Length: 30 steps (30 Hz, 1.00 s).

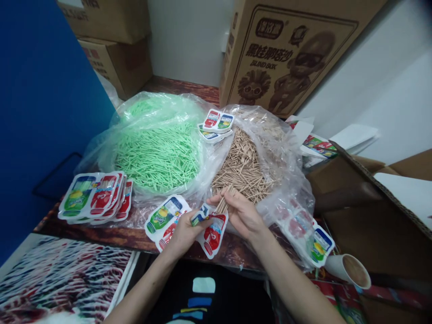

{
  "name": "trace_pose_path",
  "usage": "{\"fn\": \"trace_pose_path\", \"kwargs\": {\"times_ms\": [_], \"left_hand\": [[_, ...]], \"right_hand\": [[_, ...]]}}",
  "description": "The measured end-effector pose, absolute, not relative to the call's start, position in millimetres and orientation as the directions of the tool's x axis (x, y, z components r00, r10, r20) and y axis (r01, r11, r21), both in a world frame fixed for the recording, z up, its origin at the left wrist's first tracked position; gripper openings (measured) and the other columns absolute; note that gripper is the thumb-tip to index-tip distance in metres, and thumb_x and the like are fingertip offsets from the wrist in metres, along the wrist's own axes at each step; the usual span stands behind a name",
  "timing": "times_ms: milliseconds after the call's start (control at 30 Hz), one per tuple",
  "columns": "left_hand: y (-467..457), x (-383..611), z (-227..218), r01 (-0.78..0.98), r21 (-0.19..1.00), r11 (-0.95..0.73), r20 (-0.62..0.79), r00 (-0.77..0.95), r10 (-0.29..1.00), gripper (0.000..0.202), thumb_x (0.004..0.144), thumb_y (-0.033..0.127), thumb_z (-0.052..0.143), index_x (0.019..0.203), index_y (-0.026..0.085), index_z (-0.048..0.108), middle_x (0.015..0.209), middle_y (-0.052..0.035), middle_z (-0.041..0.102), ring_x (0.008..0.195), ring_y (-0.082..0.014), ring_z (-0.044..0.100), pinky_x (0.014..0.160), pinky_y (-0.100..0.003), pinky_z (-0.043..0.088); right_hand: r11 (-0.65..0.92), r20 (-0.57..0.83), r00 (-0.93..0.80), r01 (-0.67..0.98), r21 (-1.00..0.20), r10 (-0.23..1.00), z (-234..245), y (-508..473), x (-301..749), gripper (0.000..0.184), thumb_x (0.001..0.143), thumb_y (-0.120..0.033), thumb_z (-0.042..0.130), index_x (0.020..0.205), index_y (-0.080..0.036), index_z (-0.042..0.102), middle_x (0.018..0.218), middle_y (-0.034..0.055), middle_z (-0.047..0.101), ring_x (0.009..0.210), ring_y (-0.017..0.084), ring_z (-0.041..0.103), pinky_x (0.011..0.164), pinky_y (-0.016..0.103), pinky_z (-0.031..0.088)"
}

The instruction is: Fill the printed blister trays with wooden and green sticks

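My left hand [184, 236] grips a printed packet [215, 235] with a red side and a green side, near the table's front edge. My right hand [245, 215] pinches a small bundle of brown sticks [222, 204] right at the packet's top edge; whether their lower ends are inside is unclear. Another red and green packet [161, 220] lies beneath my left hand. Just beyond my hands, loose brown sticks [245, 166] fill a clear plastic bag. To its left, a second clear bag holds light green sticks [158, 157].
Packets are stacked on the left [89, 198]; a few packets [218, 123] rest between the bags. More packets [320, 245] lie on the right beside a paper cup [332, 265]. A large carton [293, 54] stands behind; an open cardboard box [357, 220] is at right.
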State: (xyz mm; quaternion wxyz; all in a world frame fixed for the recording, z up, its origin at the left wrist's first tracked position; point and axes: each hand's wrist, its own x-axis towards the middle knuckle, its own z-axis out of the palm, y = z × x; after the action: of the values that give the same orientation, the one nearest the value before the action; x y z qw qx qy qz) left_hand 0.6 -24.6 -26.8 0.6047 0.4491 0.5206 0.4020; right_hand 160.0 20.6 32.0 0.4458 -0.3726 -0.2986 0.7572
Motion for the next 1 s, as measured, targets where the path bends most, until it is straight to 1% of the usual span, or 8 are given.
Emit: {"fn": "trace_pose_path", "kwargs": {"times_ms": [167, 300, 400, 500, 600, 700, 800, 1000], "left_hand": [[-25, -2, -30, 0.019, 0.967, 0.253, -0.254, 0.103, 0.962, 0.023, 0.071, 0.037, 0.069, 0.071, 0.016, 0.06, 0.064, 0.0036, 0.054, 0.061, -0.0124, 0.048, 0.06, -0.022, 0.039], [-25, -1, -26, 0.019, 0.975, 0.22, -0.221, 0.095, 0.971, 0.023, 0.071, 0.038, 0.068, 0.069, 0.016, 0.061, 0.065, 0.0027, 0.056, 0.062, -0.0133, 0.05, 0.06, -0.023, 0.041], [-25, 0, -21, 0.021, 0.987, 0.159, -0.16, 0.094, 0.983, 0.022, 0.073, 0.037, 0.068, 0.072, 0.015, 0.064, 0.07, 0.0007, 0.061, 0.067, -0.0149, 0.053, 0.064, -0.024, 0.044], [-24, 0, -18, 0.028, 0.992, 0.126, -0.128, 0.053, 0.99, 0.022, 0.074, 0.037, 0.066, 0.076, 0.015, 0.067, 0.074, -0.0003, 0.063, 0.07, -0.0156, 0.055, 0.066, -0.025, 0.046], [-24, -3, -19, 0.001, 0.99, 0.138, -0.138, 0.029, 0.99, 0.023, 0.075, 0.038, 0.065, 0.081, 0.016, 0.067, 0.077, -0.0007, 0.064, 0.072, -0.0162, 0.056, 0.067, -0.025, 0.046], [-24, -7, -21, -0.038, 0.988, 0.147, -0.146, 0.022, 0.989, 0.024, 0.075, 0.039, 0.066, 0.083, 0.016, 0.067, 0.077, -0.0007, 0.064, 0.072, -0.0162, 0.056, 0.067, -0.025, 0.047], [-24, -10, -19, -0.034, 0.991, 0.132, -0.132, 0.01, 0.991, 0.022, 0.075, 0.038, 0.067, 0.08, 0.016, 0.066, 0.076, -0.0002, 0.063, 0.071, -0.0156, 0.055, 0.068, -0.025, 0.047], [-24, -19, -2, -0.026, 0.996, 0.09, -0.092, -0.058, 0.994, 0.017, 0.076, 0.033, 0.066, 0.072, 0.016, 0.065, 0.07, 0.001, 0.061, 0.066, -0.0136, 0.053, 0.064, -0.024, 0.045]], "right_hand": [[-0.387, -0.294, -0.278, -0.392, -0.835, 0.915, 36, 15, 163, 0.014, 0.082, -0.029, 0.065, 0.083, -0.019, 0.056, 0.085, 0.0065, 0.074, 0.086, 0.02, 0.068, 0.087, 0.037, 0.049], [-0.334, -0.247, -0.271, -0.348, -0.876, 0.93, 36, 12, 165, 0.018, 0.08, -0.036, 0.067, 0.082, -0.02, 0.057, 0.08, 0.0036, 0.072, 0.092, 0.022, 0.067, 0.091, 0.041, 0.046], [-0.287, -0.216, -0.314, -0.2, -0.937, 0.925, 35, 10, 165, 0.017, 0.079, -0.036, 0.067, 0.082, -0.021, 0.061, 0.095, 0.0036, 0.069, 0.101, 0.022, 0.062, 0.094, 0.041, 0.044], [-0.204, -0.186, -0.391, -0.003, -0.979, 0.901, 38, 7, 165, 0.02, 0.082, -0.036, 0.064, 0.097, -0.023, 0.062, 0.113, 0.0038, 0.063, 0.107, 0.021, 0.057, 0.096, 0.039, 0.042], [-0.078, -0.091, -0.354, 0.05, -0.996, 0.931, 43, 3, 165, 0.03, 0.087, -0.036, 0.058, 0.116, -0.027, 0.055, 0.119, 0.0048, 0.059, 0.114, 0.021, 0.053, 0.098, 0.038, 0.041], [0.093, 0.034, -0.296, 0.189, -0.977, 0.954, 47, 0, 165, 0.019, 0.091, -0.033, 0.052, 0.106, -0.025, 0.061, 0.119, 0.0063, 0.058, 0.116, 0.022, 0.05, 0.1, 0.039, 0.038], [0.219, 0.096, -0.349, 0.333, -0.917, 0.932, 48, -2, 163, 0.015, 0.091, -0.029, 0.051, 0.089, -0.024, 0.065, 0.11, 0.0064, 0.061, 0.111, 0.023, 0.052, 0.098, 0.039, 0.037], [0.327, 0.128, -0.454, 0.393, -0.86, 0.882, 48, -2, 154, 0.016, 0.09, -0.028, 0.052, 0.097, -0.026, 0.066, 0.109, 0.0067, 0.061, 0.109, 0.025, 0.052, 0.097, 0.041, 0.037]]}}
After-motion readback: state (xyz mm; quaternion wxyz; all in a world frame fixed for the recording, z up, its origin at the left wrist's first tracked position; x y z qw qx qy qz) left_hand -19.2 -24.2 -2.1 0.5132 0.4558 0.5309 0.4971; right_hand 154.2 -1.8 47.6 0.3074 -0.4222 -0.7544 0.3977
